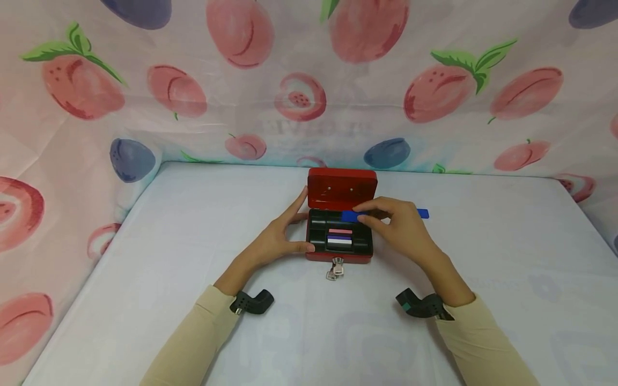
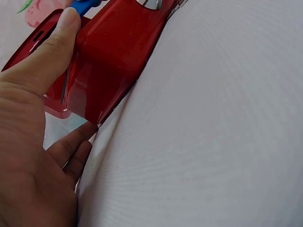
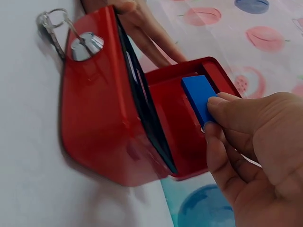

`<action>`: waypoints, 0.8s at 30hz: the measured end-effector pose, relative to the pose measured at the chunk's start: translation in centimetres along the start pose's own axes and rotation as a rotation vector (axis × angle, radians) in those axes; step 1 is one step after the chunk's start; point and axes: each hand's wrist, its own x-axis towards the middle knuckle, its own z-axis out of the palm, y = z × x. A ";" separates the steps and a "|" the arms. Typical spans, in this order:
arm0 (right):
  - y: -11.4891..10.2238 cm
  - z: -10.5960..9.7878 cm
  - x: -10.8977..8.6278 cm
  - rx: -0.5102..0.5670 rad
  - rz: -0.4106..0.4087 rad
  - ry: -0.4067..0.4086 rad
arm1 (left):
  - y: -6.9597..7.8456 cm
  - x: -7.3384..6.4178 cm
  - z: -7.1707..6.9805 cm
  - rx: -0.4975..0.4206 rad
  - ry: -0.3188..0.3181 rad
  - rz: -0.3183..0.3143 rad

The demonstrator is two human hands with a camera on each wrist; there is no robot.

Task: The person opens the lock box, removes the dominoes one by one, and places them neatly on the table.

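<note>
White counter, peach-print cloth behind; an open red cash box on top.
The right hand's grip pinches a blue block over the black tray; the left hand's grip spreads apart against the box. A blue piece past the right hand is possibly separate.

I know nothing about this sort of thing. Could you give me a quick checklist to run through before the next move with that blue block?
1. Lid up: ok, it stands open.
2. Blue block secure: ok, the right grip pinches it between thumb and fingers.
3. Red box steadied: ok, the left grip is at its left side, thumb on the edge.
4. Tray's middle free: not ok, pink, purple and white pieces lie there.
5. Keys outside the tray: ok, they hang at the front.
6. Spot beneath the block bare: cannot tell, hidden.
</note>
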 end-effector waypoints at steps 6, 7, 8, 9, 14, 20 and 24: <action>0.5 -1.0 -0.2 0.013 -0.022 0.032 | 0.0 0.0 0.0 0.004 0.000 -0.001; 0.6 -1.2 -0.2 0.013 -0.023 0.035 | 0.0 0.0 0.0 0.004 0.001 0.001; 0.8 -1.4 -0.3 0.014 -0.022 0.038 | 0.1 0.0 0.0 0.002 0.001 0.000; 0.9 -1.6 -0.3 0.014 -0.016 0.041 | 0.1 0.0 0.0 0.000 0.001 0.000; 1.7 -2.7 -0.4 0.036 0.037 0.054 | 0.1 -0.1 0.0 -0.003 0.000 0.003; 0.0 -4.3 -0.8 0.029 0.125 0.057 | 0.0 0.0 0.0 0.004 0.001 0.016; 2.0 -4.7 -0.9 0.026 0.148 0.049 | 0.0 0.0 0.0 -0.001 0.001 0.010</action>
